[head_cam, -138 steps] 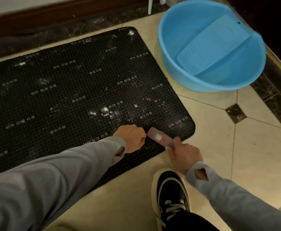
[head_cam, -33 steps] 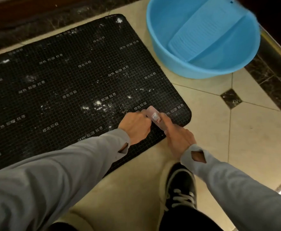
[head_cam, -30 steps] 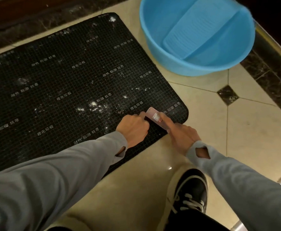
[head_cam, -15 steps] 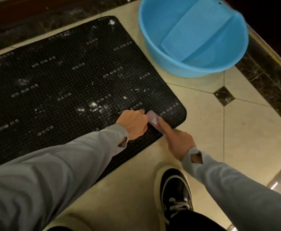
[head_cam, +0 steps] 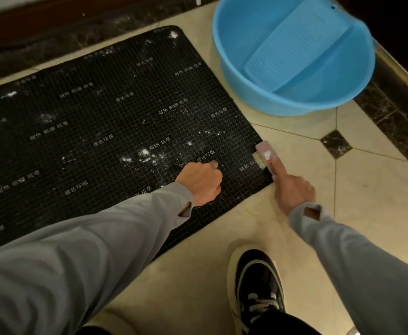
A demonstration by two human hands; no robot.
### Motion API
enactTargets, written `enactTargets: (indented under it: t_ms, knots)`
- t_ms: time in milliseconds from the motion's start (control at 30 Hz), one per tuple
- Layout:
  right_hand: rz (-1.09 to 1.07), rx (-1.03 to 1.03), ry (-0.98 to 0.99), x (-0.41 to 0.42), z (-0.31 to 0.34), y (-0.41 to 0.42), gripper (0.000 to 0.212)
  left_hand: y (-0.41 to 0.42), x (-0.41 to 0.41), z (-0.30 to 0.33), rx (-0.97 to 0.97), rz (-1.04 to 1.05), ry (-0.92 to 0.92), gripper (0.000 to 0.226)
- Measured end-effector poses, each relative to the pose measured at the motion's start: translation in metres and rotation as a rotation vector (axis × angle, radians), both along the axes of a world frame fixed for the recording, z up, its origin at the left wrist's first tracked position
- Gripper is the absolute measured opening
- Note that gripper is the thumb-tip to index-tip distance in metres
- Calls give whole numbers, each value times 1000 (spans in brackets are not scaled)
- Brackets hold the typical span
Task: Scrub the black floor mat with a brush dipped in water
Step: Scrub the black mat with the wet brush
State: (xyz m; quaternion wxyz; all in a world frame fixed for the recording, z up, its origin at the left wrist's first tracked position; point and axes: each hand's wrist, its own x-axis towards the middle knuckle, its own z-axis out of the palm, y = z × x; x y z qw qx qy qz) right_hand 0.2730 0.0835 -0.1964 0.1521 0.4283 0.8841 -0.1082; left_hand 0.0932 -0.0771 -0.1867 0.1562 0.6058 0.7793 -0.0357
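Note:
The black floor mat point(head_cam: 106, 122) lies flat on the tiles, gridded, with white printed characters and white foamy specks near its middle. My right hand point(head_cam: 292, 187) holds a small pink brush point(head_cam: 266, 153) with pale bristles, index finger stretched along its back, at the mat's right edge near the near corner. My left hand point(head_cam: 201, 181) is a closed fist pressing down on the mat just left of the brush, a gap between them. A blue basin point(head_cam: 292, 54) stands beyond the mat's right side.
A blue washboard point(head_cam: 292, 42) leans inside the basin. My black-and-white shoe point(head_cam: 258, 286) rests on the beige tiles near the mat's front edge. A dark marble border runs along the right and far sides of the floor.
My right hand has carried the brush rightward, away from my left fist, to the mat's right edge. The bristles now show. My left fist stays pressed on the mat.

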Motion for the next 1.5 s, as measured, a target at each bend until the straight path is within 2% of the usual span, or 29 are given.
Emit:
enactTargets:
  t_ms: [100, 233, 367, 433, 500, 600, 633, 700, 800, 867, 933, 1033, 1067, 1167, 1233, 1300, 1400, 1500]
  knots:
    - [46, -46, 123, -14, 13, -12, 62, -2, 4, -1, -5, -22, 10, 32]
    - [332, -141, 156, -19, 1, -46, 64, -4, 3, -3, -10, 11, 13, 36]
    - [81, -41, 76, -24, 2, -4, 52, -10, -2, -5, 34, -16, -28, 38]
    - [103, -16, 116, -32, 7, -4, 57, -14, -1, -6, 41, -21, -33, 39]
    - [254, -81, 199, -47, 9, -26, 54, -18, 3, -8, 38, -5, -27, 38]
    - [565, -125, 175, -63, 0, -55, 59, -26, 3, -10, 26, 25, -20, 37]
    - [605, -105, 169, -66, -1, -51, 60, -28, 2, -11, 22, 22, -24, 37]
    - [534, -88, 161, -66, -1, -30, 55, -31, 1, -11, 19, 9, -44, 36]
    - [208, -48, 142, -51, 5, 14, 49, -30, 2, -13, 17, 3, -52, 38]
    - [163, 17, 144, -46, 7, 20, 60, -28, 4, -14, 22, 15, -52, 37]
    - [264, -21, 229, -52, 5, -4, 65, -26, 3, -15, 44, 44, -50, 37]
    - [563, -44, 202, -53, -6, -47, 61, -25, 2, -13, 33, 46, -29, 37]
    - [566, -28, 182, -51, -8, -46, 62, -25, 2, -11, 30, 40, -36, 37]
    - [333, 33, 138, -48, -7, -13, 61, -30, 4, -10, 35, 32, -85, 37]
    - [312, 82, 95, -53, -1, -3, 60, -32, 6, -12, 31, 22, -93, 37]
    - [347, 66, 169, -65, 2, -11, 56, -36, 8, -15, 59, 29, -67, 37]
    - [531, -28, 247, -89, 3, -33, 53, -42, 8, -21, 85, 63, -9, 37]
    - [698, -12, 217, -106, -7, -43, 61, -46, 7, -25, 67, 81, 18, 36]
